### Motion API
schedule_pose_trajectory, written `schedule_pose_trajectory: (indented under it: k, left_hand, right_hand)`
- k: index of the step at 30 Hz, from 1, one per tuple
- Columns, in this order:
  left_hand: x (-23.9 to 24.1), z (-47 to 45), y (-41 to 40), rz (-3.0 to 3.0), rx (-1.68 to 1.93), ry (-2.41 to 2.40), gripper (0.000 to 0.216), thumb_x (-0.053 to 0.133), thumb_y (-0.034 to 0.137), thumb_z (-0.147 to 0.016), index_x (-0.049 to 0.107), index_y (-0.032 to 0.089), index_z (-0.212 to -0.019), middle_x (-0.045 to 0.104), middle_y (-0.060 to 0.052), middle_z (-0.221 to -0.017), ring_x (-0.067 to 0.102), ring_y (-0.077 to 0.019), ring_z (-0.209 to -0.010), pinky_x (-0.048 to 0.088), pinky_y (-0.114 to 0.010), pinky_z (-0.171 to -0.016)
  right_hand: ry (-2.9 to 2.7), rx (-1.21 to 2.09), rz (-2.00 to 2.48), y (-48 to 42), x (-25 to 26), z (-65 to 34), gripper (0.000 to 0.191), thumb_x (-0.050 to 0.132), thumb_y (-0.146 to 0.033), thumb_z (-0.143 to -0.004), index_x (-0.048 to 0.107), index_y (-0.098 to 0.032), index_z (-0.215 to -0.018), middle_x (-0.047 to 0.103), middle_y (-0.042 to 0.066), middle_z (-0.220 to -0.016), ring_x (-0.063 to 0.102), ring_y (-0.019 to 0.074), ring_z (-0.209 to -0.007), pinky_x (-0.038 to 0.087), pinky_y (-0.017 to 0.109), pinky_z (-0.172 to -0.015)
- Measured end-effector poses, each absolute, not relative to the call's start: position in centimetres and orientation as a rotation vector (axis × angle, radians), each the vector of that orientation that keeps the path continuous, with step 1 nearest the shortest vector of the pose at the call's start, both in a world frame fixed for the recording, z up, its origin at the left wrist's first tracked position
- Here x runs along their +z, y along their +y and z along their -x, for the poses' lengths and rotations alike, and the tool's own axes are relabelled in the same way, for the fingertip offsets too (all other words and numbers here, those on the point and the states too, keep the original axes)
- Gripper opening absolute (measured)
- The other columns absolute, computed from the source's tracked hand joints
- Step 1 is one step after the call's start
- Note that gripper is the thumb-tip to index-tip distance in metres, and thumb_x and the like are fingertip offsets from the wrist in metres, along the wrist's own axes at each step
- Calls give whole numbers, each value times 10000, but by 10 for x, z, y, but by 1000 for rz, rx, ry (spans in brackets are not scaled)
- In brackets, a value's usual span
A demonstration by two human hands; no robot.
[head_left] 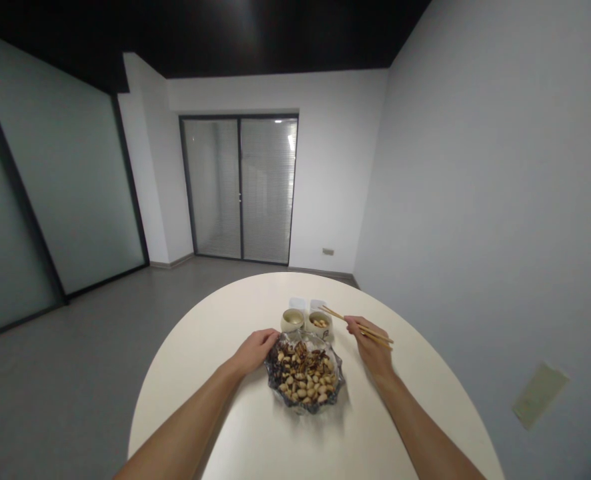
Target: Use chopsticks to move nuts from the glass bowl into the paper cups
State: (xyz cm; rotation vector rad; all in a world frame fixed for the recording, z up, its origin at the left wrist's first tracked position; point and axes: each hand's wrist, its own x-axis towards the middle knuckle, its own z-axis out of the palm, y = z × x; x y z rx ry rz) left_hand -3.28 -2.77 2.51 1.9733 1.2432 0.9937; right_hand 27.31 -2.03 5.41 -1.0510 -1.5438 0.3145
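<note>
A scalloped glass bowl (339, 380) holds pistachios and other nuts and dark seeds. My left hand (256, 351) is at its left rim, fingers bent against the edge and gripping it. A pair of wooden chopsticks (333, 312) is held in my right hand (373, 347), to the right of the bowl. Their tips are over the back of the small cups, with nothing visible between them. Behind the bowl stand two small cups: the right cup (327, 331) contains some nuts, while the left cup (286, 327) shows a bare inside.
Two small clear containers (297, 303) sit behind the cups. Everything rests on a round white table (215, 320). A wall (475, 233) runs along the right, with a light-coloured plate (540, 395) on it. Glass doors (265, 193) are at the back.
</note>
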Motion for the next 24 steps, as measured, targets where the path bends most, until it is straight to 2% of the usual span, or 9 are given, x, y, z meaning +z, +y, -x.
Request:
schedule_pose_trajectory:
  k: [8,14,20,24]
  left_hand:
    - [25,33,-27,-1966,989,1248,511,367,538,-946,723,172,-934,746,-60,-947,638,-226,-888,468,-302,-828]
    - [22,33,-25,-1968,989,1248,516,364,541,-944,721,168,-924,743,-61,-935,637,-232,-897,470,-307,-825]
    - [23,34,-26,-1974,996,1243,501,367,526,-951,722,174,-928,744,-58,-942,638,-230,-899,468,-306,-827]
    - [23,34,-25,-1978,993,1247,496,369,523,-952,722,175,-928,744,-55,-945,639,-228,-904,467,-304,-829]
  right_hand:
    - [-1545,278,1097,-25,60,-272,408,527,-535,-913,742,-189,-890,701,40,-713,649,205,-674,510,294,-636]
    - [-1477,309,1030,-39,72,-265,542,404,-571,-959,699,-182,-723,556,7,-518,560,161,-543,452,260,-531]
    - [-1502,473,937,-46,76,-258,617,419,-653,-916,651,-179,-595,435,-19,-418,410,115,-403,319,229,-388]
    - [-1496,574,929,-48,77,-253,646,443,-712,-868,625,-175,-557,400,-28,-404,369,101,-383,272,216,-361]
